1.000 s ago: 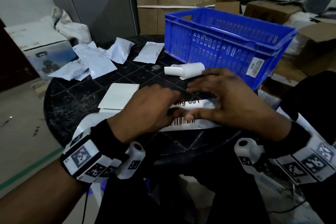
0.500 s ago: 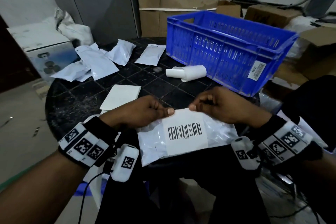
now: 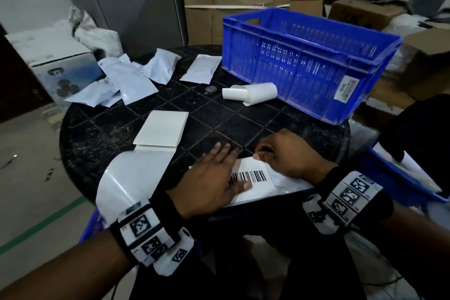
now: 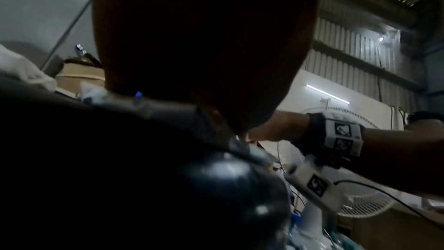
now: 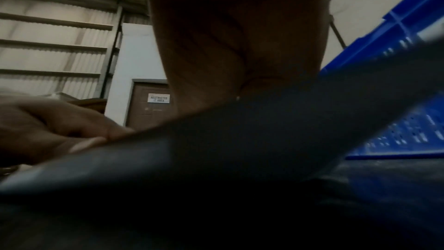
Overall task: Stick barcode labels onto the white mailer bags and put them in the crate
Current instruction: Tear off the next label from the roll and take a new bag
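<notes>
the white mailer bag (image 3: 285, 184) lies at the near edge of the round black table (image 3: 102, 134), a barcode label (image 3: 253, 179) on top. the left hand (image 3: 209, 180) presses flat on the label with straight fingers. the right hand (image 3: 289, 156) pinches the bag's far edge with curled fingers. the blue crate (image 3: 306, 61) stands well apart at the far right, a label roll (image 3: 253, 92) just beside it.
</notes>
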Demonstrator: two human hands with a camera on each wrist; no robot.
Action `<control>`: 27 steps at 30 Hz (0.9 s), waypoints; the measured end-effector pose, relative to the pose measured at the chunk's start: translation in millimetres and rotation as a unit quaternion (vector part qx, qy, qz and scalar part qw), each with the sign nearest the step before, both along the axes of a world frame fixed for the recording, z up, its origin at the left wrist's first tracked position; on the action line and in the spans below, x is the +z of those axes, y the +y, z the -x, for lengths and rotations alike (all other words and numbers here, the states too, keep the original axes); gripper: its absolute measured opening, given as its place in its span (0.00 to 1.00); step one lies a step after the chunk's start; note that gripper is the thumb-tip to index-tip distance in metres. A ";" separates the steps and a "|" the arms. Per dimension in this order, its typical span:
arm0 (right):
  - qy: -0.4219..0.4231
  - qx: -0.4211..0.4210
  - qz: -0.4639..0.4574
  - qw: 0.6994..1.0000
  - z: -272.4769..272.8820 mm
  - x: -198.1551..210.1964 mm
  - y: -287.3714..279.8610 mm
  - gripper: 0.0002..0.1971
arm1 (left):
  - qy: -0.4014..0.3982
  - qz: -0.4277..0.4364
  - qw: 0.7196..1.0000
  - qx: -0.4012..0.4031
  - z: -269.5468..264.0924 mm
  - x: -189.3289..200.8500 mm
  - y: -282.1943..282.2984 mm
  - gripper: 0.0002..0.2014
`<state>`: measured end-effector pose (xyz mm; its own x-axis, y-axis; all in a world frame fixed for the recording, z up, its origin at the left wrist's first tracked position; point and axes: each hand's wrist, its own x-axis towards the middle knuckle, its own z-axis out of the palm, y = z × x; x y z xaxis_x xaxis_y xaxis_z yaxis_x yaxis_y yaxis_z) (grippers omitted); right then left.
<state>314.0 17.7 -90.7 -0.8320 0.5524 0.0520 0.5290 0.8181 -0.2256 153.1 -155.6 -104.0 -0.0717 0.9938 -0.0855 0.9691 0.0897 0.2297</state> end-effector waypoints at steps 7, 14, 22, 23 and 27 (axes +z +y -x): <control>0.145 0.085 0.025 0.986 -4.4 -23.5 -75.4 0.32 | 0.075 -0.033 0.996 -0.031 -5.3 -37.7 -15.4 0.46; -0.015 0.095 -0.049 0.994 -21.5 -51.6 -90.0 0.54 | 0.113 0.026 0.993 -0.023 -13.4 -28.1 -16.7 0.54; -0.073 0.017 -0.119 0.990 -55.9 -44.6 -69.4 0.59 | 0.109 -0.045 0.992 0.037 -20.0 -41.3 -16.2 0.55; -0.080 0.005 -0.123 0.989 -57.3 -41.6 -66.8 0.60 | 0.111 -0.043 0.992 0.037 -20.3 -40.4 -16.8 0.56; -0.063 0.029 -0.126 0.990 -52.4 -34.8 -76.1 0.62 | 0.110 -0.034 0.993 0.041 -21.7 -39.0 -15.7 0.56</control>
